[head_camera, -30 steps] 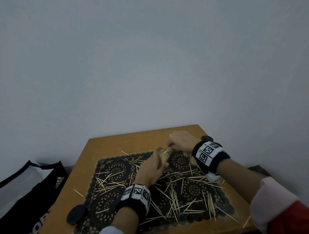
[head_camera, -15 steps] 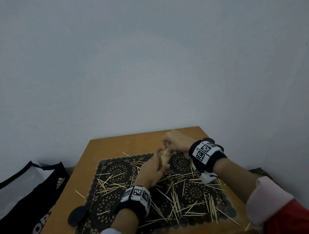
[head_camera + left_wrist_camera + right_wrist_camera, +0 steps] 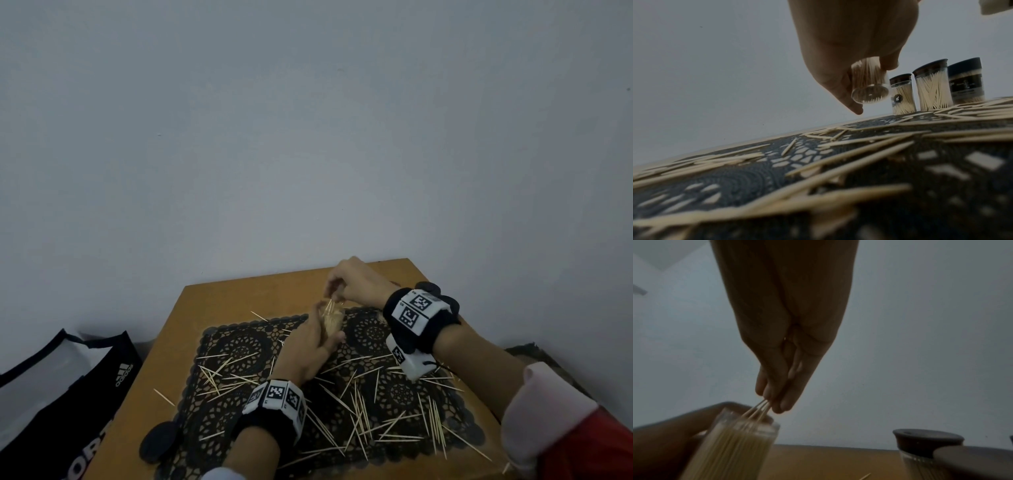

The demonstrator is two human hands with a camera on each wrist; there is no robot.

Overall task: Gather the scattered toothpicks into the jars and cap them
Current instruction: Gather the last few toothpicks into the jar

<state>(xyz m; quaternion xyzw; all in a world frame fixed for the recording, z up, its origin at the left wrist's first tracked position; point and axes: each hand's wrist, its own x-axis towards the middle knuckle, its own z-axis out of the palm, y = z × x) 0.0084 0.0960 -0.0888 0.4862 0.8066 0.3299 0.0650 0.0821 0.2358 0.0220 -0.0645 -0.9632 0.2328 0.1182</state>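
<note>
My left hand [image 3: 310, 346] grips an uncapped clear jar [image 3: 333, 320] packed with toothpicks, lifted off the mat; its round base [image 3: 869, 95] shows in the left wrist view. Right above its mouth, my right hand [image 3: 349, 286] pinches a few toothpicks [image 3: 758, 410] whose lower ends dip into the jar [image 3: 731, 449]. Many loose toothpicks [image 3: 359, 407] lie scattered over the black lace mat [image 3: 239, 346]. A black cap [image 3: 161, 442] sits at the mat's near left corner.
Three capped jars of toothpicks [image 3: 933, 87] stand at the back of the mat, hidden behind my right wrist in the head view. The wooden table [image 3: 212, 298] stands against a grey wall. A black and white bag [image 3: 58, 387] sits left of the table.
My right hand rose a little and shifted left above the jar's mouth with its toothpicks. The left hand kept hold of the jar and lifted it slightly.
</note>
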